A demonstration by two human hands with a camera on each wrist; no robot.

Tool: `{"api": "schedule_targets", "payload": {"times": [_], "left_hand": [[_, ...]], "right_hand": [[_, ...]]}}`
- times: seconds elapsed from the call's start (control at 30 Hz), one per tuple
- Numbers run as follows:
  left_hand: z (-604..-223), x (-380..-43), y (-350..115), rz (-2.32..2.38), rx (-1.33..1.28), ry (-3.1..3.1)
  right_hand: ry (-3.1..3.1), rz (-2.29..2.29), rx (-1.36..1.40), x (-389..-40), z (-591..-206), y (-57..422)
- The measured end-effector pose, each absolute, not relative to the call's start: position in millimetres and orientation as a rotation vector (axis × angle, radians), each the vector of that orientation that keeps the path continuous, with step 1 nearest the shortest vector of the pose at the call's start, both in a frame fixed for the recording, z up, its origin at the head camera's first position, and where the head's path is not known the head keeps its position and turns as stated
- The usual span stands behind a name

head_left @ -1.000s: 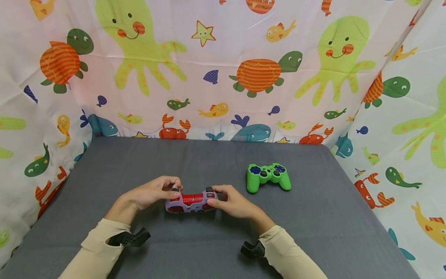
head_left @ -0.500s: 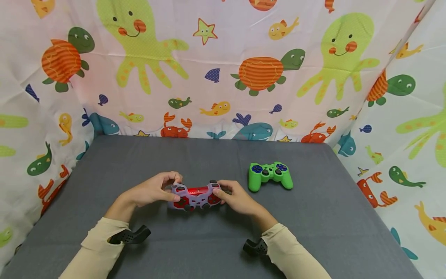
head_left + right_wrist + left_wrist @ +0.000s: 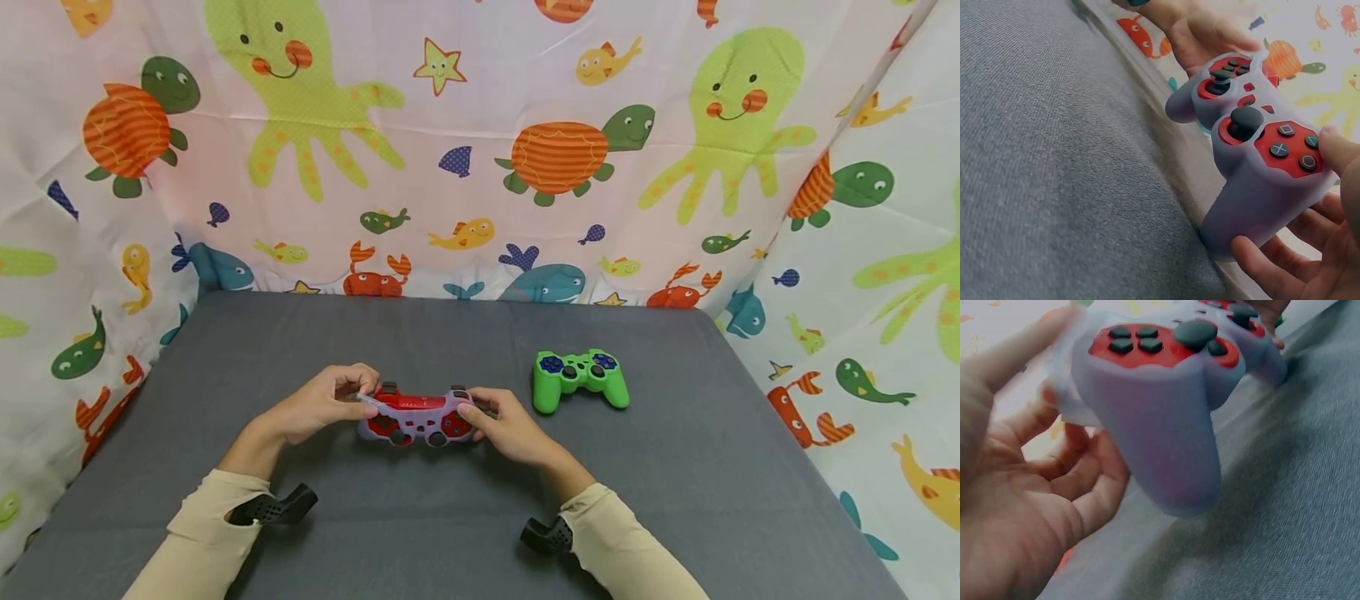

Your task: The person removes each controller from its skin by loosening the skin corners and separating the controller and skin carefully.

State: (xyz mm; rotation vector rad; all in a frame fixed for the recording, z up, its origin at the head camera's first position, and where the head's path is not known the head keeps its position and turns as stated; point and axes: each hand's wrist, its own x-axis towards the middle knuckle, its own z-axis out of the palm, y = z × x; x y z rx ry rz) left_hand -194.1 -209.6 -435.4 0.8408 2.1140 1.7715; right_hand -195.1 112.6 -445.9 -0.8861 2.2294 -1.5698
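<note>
A red game controller (image 3: 420, 402) sits inside a translucent, pale purple silicone cover (image 3: 1154, 425), held off the table in both hands. My left hand (image 3: 318, 407) pinches the cover's upper edge at the left shoulder between thumb and fingers. There the cover is stretched away from the red shell, and a black shoulder button shows bare. My right hand (image 3: 512, 429) grips the other end, thumb beside the face buttons and fingers under the handle (image 3: 1247, 206). Black sticks and buttons poke through the cover's openings in both wrist views.
A green controller (image 3: 550, 389) with dark blue button areas lies farther back on the right. Grey cloth covers the table (image 3: 420, 533). A curtain (image 3: 480, 125) printed with sea animals hangs behind and along the sides.
The controller has tilted so its button face shows more. My left hand has moved slightly up and left, pulling the cover's edge off the left shoulder. The right hand keeps its grip.
</note>
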Motion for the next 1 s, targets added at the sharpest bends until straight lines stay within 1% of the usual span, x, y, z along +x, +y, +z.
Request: {"api": "schedule_targets", "payload": {"times": [0.37, 0.67, 1.0], "left_hand": [[-427.7, -187.6, -213.6, 1.586, 0.754, 2.209], [-422.1, -184.6, -214.5, 1.558, 0.689, 2.234], [-422.0, -180.3, -215.4, 1.399, 0.625, 2.314]], "right_hand": [[2.279, -1.524, -0.89, -192.6, -449.9, 108.8], [2.258, -1.545, -0.883, -185.9, -449.3, 106.9], [2.194, -1.475, -0.977, -197.7, -443.6, 111.7]]}}
